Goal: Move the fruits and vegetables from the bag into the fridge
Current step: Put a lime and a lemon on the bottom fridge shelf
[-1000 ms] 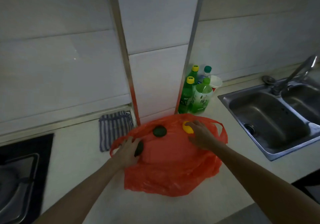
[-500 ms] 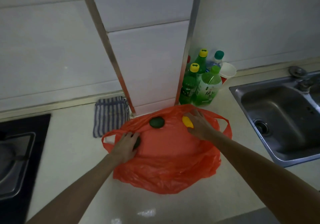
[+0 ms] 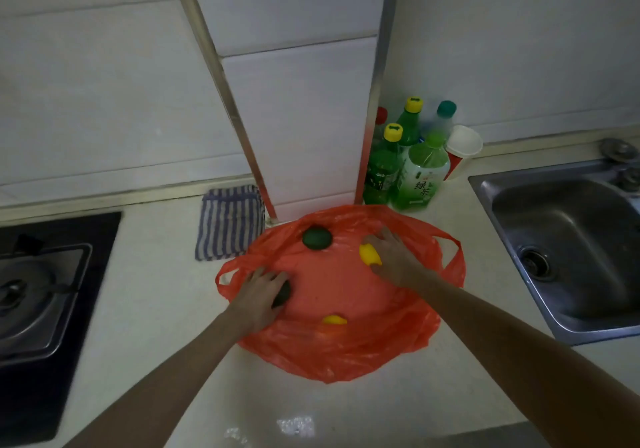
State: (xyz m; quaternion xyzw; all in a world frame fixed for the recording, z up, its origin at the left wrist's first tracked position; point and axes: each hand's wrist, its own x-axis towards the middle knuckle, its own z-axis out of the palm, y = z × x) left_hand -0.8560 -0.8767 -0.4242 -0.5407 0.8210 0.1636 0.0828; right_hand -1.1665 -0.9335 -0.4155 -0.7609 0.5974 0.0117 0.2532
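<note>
- White tiles cover the wall behind a pale counter [image 3: 156, 292]. A black stove [image 3: 41, 309] sits at its left edge and a steel sink [image 3: 588, 257] at its right edge.
- The red bag [image 3: 332, 354] lies open in the middle of the counter. Its far side touches the tiled post at the back edge.
- The left hand [image 3: 261, 295] has its fingers curled over a dark green fruit [image 3: 282, 296] at the left side of the bag.
- The right hand [image 3: 393, 257] curls round a yellow fruit [image 3: 370, 255] at the right side of the bag.
- Two more things wait in the bag. A round green fruit [image 3: 317, 238] sits near the back. A second yellow fruit [image 3: 334, 320] sits near the front, partly tucked under the plastic.
- I think the step is to lift one fruit out in each hand.
- To do it well, hold each fruit softly so it does not get squashed, and lift straight up.
- The thin plastic could stick and come up too, and then the loose fruits may roll.
- The fridge is not in view.
- Green bottles [image 3: 420, 176] with drink in them stand by the back edge, next to a paper cup [image 3: 463, 146]. I cannot see inside the cup.
- A striped cloth [image 3: 228, 221] lies left of the post.
</note>
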